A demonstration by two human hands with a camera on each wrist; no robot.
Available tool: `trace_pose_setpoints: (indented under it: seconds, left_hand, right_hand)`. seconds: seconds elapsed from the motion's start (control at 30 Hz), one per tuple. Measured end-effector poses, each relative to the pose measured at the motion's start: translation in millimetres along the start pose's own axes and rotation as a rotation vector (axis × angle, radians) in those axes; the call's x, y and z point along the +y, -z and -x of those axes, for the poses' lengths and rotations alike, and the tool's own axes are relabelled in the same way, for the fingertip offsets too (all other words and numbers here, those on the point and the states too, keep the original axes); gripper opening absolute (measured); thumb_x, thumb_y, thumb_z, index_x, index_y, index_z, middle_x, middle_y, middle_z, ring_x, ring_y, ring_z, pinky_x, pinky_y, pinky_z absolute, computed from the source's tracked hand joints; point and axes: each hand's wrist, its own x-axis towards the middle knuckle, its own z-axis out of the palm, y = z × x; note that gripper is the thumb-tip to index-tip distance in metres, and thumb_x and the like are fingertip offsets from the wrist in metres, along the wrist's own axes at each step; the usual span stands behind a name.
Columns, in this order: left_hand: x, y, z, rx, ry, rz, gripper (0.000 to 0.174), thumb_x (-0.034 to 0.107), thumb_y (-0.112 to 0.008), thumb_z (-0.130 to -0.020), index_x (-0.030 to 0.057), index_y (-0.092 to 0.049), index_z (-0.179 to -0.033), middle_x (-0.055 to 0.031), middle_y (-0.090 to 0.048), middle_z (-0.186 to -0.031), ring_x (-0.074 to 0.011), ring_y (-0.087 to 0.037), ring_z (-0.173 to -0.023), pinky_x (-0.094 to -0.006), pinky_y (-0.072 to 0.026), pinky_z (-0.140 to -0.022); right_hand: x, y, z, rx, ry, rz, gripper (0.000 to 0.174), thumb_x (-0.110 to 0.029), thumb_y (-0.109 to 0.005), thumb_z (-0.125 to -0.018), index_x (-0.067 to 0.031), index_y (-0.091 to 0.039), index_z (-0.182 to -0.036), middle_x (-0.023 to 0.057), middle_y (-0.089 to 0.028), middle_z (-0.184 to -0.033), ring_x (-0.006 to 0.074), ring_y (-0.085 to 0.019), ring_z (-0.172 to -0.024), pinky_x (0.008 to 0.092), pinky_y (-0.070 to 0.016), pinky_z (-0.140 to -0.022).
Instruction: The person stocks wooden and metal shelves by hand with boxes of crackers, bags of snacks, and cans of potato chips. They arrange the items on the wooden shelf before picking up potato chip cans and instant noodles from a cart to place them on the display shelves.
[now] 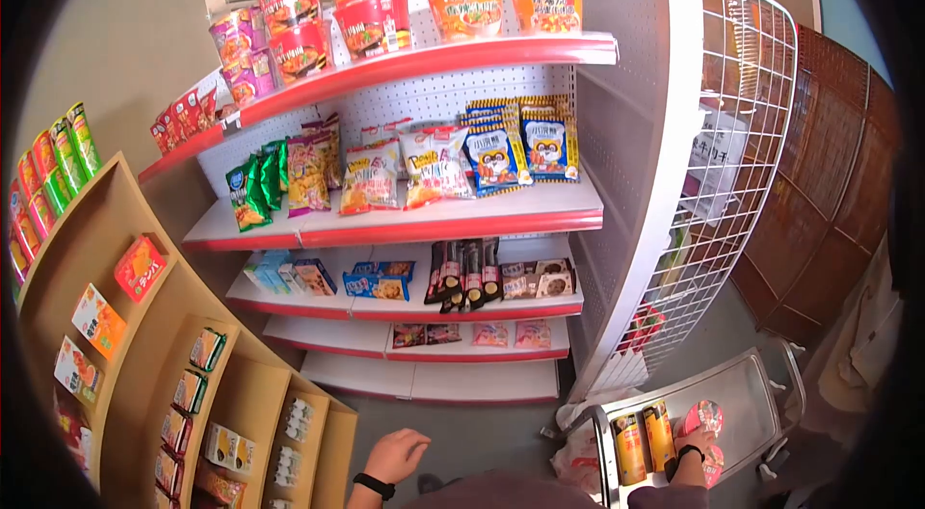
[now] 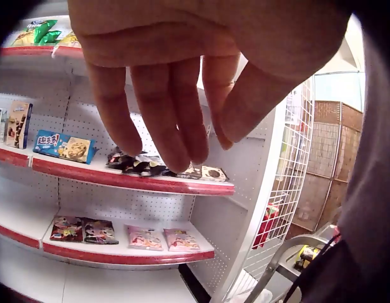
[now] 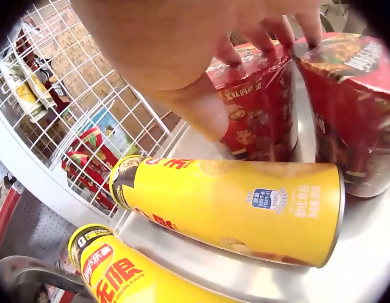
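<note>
In the head view my right hand (image 1: 694, 444) reaches down to a red noodle cup (image 1: 705, 415) on a metal cart (image 1: 750, 391); a second red cup (image 1: 713, 467) is beside it. The right wrist view has my right hand (image 3: 176, 57) gripping the nearer red cup (image 3: 258, 113), fingers over its lid and thumb along its side. Another red cup (image 3: 359, 107) stands alongside. Two yellow canisters (image 3: 233, 208) are close by on the cart. My left hand (image 1: 393, 459) hangs in front of the shelves, fingers loosely bent, holding nothing; the left wrist view shows that hand (image 2: 182, 57) from near.
A white shelf unit (image 1: 405, 229) with red edges holds noodle cups, snack bags and cookie packs. At the left stands a tan shelf (image 1: 145, 316) with boxes. A white wire rack (image 1: 718, 172) flanks the unit near the cart; a plastic bag (image 1: 576, 456) lies beside the cart.
</note>
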Motion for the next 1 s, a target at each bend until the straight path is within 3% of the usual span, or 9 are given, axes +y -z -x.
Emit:
trace_pose_setpoints:
  seconds: [0.17, 0.23, 0.33, 0.43, 0.53, 0.67, 0.73, 0.8, 1.0]
  left_hand:
    - [11, -9, -5, 0.002, -0.020, 0.028, 0.015, 0.019, -0.064, -0.094, 0.0082, -0.073, -0.101, -0.0106, -0.071, -0.101, -0.0336, -0.067, -0.098, -0.0433, -0.0537, -0.085]
    - [22, -10, -14, 0.002, -0.058, 0.033, 0.013, 0.017, -0.064, -0.092, 0.0084, -0.071, -0.099, -0.0099, -0.070, -0.099, -0.0331, -0.066, -0.096, -0.0438, -0.0534, -0.083]
    - [27, -15, -28, 0.022, -0.126, 0.050, 0.011, 0.014, -0.066, -0.091, 0.0071, -0.071, -0.097, -0.0110, -0.070, -0.099, -0.0344, -0.066, -0.095, -0.0436, -0.0531, -0.083]
    - [31, -21, -37, -0.029, -0.121, 0.080, 0.008, 0.009, -0.067, -0.089, 0.0058, -0.071, -0.096, -0.0123, -0.070, -0.099, -0.0355, -0.067, -0.094, -0.0425, -0.0534, -0.082]
    - [37, -25, -44, -0.066, -0.131, 0.117, 0.008, 0.006, -0.066, -0.090, 0.0039, -0.070, -0.097, -0.0128, -0.070, -0.098, -0.0346, -0.067, -0.093, -0.0412, -0.0532, -0.082]
    - [45, -29, -56, -0.134, -0.181, 0.119, 0.008, 0.005, -0.066, -0.090, 0.0025, -0.069, -0.097, -0.0136, -0.070, -0.099, -0.0350, -0.067, -0.095, -0.0414, -0.0528, -0.083]
    - [51, -31, -64, -0.153, -0.205, 0.109, 0.008, 0.005, -0.066, -0.090, 0.0021, -0.069, -0.097, -0.0139, -0.070, -0.099, -0.0351, -0.067, -0.095, -0.0415, -0.0525, -0.084]
    - [57, -29, -71, -0.140, -0.228, 0.112, 0.008, 0.005, -0.066, -0.090, 0.0023, -0.069, -0.097, -0.0137, -0.070, -0.099, -0.0349, -0.066, -0.095, -0.0414, -0.0524, -0.084]
    - [54, -30, -72, -0.126, -0.215, 0.101, 0.008, 0.005, -0.067, -0.089, 0.0027, -0.069, -0.097, -0.0131, -0.070, -0.100, -0.0347, -0.067, -0.095, -0.0411, -0.0524, -0.084]
  right_hand:
    - [-5, 12, 8, -0.067, -0.020, 0.048, 0.092, -0.048, -0.073, -0.085, -0.0125, -0.027, -0.156, 0.0212, -0.030, -0.160, 0.0352, -0.027, -0.150, 0.0555, -0.0394, -0.113]
    - [3, -16, -22, -0.051, 0.013, -0.045, 0.105, -0.039, -0.077, -0.079, -0.0089, -0.017, -0.159, 0.0249, -0.021, -0.164, 0.0400, -0.018, -0.153, 0.0535, -0.0290, -0.121]
    - [7, 2, -10, 0.005, 0.146, 0.054, 0.087, -0.060, -0.065, -0.084, -0.0045, -0.045, -0.147, 0.0225, -0.043, -0.154, 0.0373, -0.045, -0.140, 0.0444, -0.0396, -0.115]
    - [-1, 39, 25, -0.068, 0.071, -0.096, 0.091, -0.072, -0.056, -0.087, -0.0092, -0.042, -0.150, 0.0187, -0.043, -0.155, 0.0320, -0.039, -0.146, 0.0519, -0.0371, -0.116]
    - [7, -9, 10, 0.349, 0.362, -0.229, 0.055, -0.040, -0.068, -0.087, -0.0050, -0.058, -0.129, 0.0250, -0.055, -0.140, 0.0410, -0.051, -0.130, 0.0521, -0.0452, -0.103]
    - [-1, -51, 35, -0.047, 0.415, -0.506, 0.038, -0.026, -0.071, -0.082, -0.0096, -0.065, -0.116, 0.0184, -0.068, -0.117, 0.0361, -0.062, -0.114, 0.0462, -0.0504, -0.093]
    - [-3, -84, 45, -0.171, 0.596, -0.454, 0.042, -0.028, -0.074, -0.080, -0.0124, -0.064, -0.118, 0.0180, -0.067, -0.113, 0.0362, -0.063, -0.112, 0.0459, -0.0511, -0.093]
    - [-9, -89, 76, 0.027, 0.633, -0.366, 0.049, -0.032, -0.077, -0.078, -0.0123, -0.063, -0.120, 0.0169, -0.065, -0.112, 0.0360, -0.061, -0.114, 0.0445, -0.0506, -0.096]
    - [-25, -103, 76, -0.216, 0.428, -0.024, 0.089, -0.051, -0.090, -0.062, -0.0055, -0.056, -0.130, 0.0201, -0.056, -0.133, 0.0355, -0.057, -0.123, 0.0448, -0.0490, -0.103]
